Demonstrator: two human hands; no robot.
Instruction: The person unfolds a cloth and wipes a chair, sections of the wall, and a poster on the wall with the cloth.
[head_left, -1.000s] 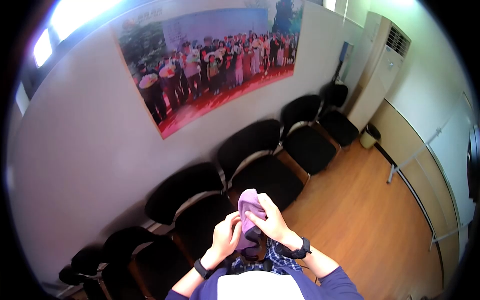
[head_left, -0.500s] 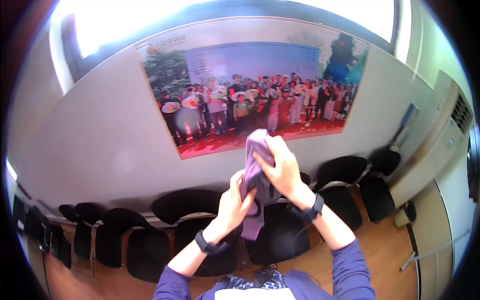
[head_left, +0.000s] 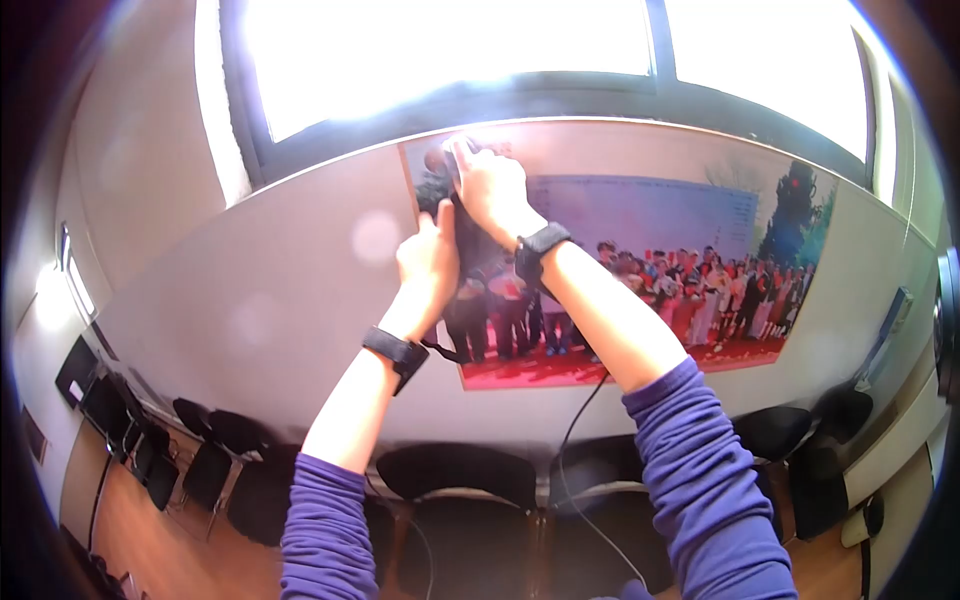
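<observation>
Both my hands are raised to the upper left corner of a large group-photo poster [head_left: 650, 220] on the wall. My right hand [head_left: 492, 190] is closed on a cloth [head_left: 468, 236], which looks dark here against the bright window, and holds it up at the poster's top edge. Just below and to the left, my left hand [head_left: 430, 262] grips the cloth's lower part, fingers pointing up. Much of the cloth is hidden behind the hands. Each wrist wears a black band.
A bright window [head_left: 450, 50] with a dark frame spans the wall above the poster. Black chairs [head_left: 458, 475] line the wall below. Thin cables [head_left: 565, 450] hang in front of me. A tall pale cabinet-like unit [head_left: 900, 440] stands at right.
My hands have gone up and left with the cloth, from in front of the poster's lower edge to its upper left corner. The view has tilted up and turned left.
</observation>
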